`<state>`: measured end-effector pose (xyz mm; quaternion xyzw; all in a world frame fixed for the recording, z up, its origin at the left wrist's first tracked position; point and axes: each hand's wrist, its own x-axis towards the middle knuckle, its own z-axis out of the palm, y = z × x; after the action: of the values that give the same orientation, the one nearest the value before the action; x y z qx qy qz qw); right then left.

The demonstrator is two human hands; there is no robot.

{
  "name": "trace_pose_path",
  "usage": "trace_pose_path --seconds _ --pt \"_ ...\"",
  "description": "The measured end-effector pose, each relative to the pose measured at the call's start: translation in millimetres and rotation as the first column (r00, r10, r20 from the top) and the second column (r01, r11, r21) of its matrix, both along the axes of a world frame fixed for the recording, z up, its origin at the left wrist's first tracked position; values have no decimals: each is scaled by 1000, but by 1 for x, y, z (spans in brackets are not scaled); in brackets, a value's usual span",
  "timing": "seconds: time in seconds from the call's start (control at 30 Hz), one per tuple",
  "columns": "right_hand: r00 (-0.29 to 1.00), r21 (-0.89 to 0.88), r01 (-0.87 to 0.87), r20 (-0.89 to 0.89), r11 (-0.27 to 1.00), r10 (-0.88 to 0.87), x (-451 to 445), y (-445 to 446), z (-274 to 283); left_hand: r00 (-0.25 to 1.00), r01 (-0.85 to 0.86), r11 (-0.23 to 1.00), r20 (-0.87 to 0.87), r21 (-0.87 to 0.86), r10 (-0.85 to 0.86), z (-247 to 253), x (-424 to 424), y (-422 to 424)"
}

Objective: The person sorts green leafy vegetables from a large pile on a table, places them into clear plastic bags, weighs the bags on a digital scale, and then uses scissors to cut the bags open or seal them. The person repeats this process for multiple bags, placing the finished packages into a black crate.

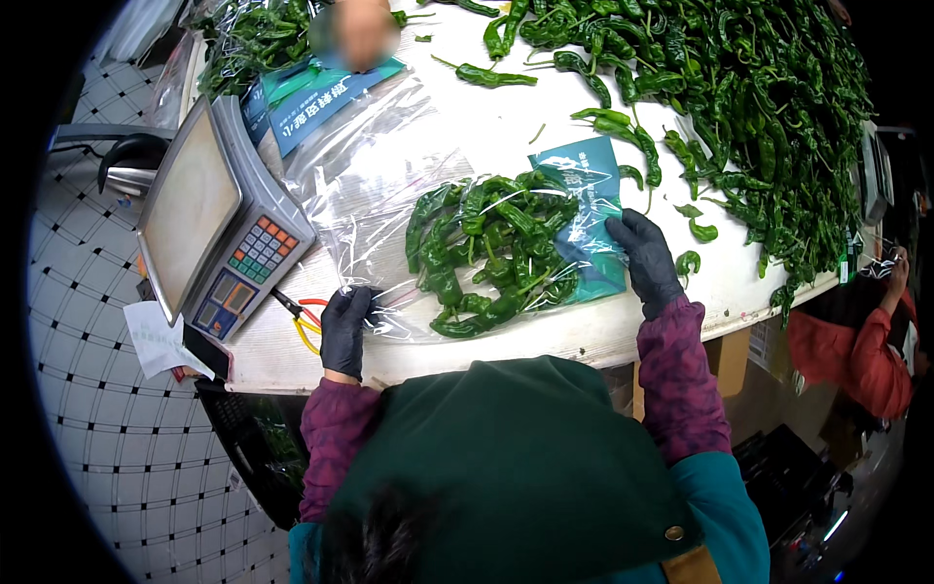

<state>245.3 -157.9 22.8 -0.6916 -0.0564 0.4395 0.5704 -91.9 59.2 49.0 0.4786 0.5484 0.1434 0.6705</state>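
A clear plastic bag (387, 248) with green peppers (503, 252) in it lies flat on the white table. My left hand (346, 328), in a black glove, pinches the bag's near left corner. At the bag's other end is a blue-green printed panel (591, 190); my right hand (646, 252), also gloved in black, grips its edge between thumb and fingers. Loose green peppers (642, 139) are scattered just beyond the panel.
Left stands a tilted-looking digital scale (193, 219). Pliers (303, 314) with red and yellow handles lie beside it. A large heap of peppers (766, 131) covers the table's right side. More bagged peppers (248, 44) lie at the back left. Another person (854, 350) is at the far right.
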Motion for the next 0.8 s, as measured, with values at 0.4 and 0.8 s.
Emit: trace_pose_path --seconds 0.4,0.8 --pt "988 72 -98 -110 993 105 8 30 23 999 -50 994 9 96 50 5 13 -2" --pt "926 86 -5 -375 996 37 5 24 36 991 -64 988 123 139 47 42 31 -12"
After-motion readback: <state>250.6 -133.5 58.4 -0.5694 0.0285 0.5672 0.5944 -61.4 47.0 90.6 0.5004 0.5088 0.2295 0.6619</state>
